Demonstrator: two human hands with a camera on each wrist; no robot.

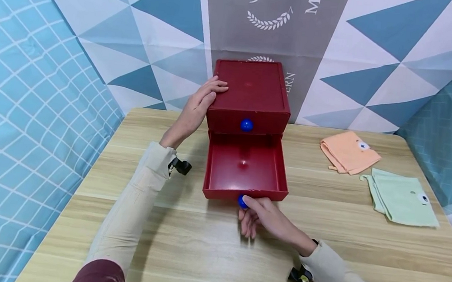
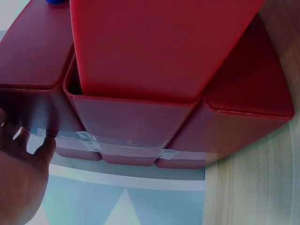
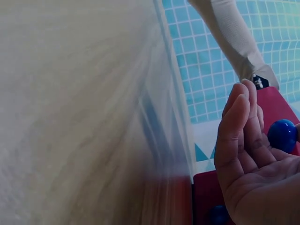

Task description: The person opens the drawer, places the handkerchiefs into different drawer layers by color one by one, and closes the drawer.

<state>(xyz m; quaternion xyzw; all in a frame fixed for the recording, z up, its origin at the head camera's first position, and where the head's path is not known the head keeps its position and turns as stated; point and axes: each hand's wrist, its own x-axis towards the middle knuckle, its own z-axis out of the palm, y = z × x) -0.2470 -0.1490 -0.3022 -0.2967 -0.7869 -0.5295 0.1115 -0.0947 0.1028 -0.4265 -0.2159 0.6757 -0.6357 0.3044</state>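
Note:
A dark red drawer cabinet (image 1: 251,89) stands at the back of the table. One red drawer (image 1: 223,170) is pulled out below the top one, and nothing shows inside it. My right hand (image 1: 269,218) pinches this drawer's blue knob (image 3: 282,135) between thumb and index finger, the other fingers loosely bent beneath. My left hand (image 1: 196,106) rests at the cabinet's upper left edge, its fingers lying over the top. In the left wrist view, the left thumb (image 2: 46,149) lies by the cabinet's side, where clear tape runs across the stacked sections.
An orange folded cloth (image 1: 349,153) and a pale green cloth (image 1: 404,199) lie on the right side of the wooden table (image 1: 198,256). The closed top drawer has its own blue knob (image 1: 246,125). Patterned wall coverings (image 1: 171,31) rise behind the cabinet.

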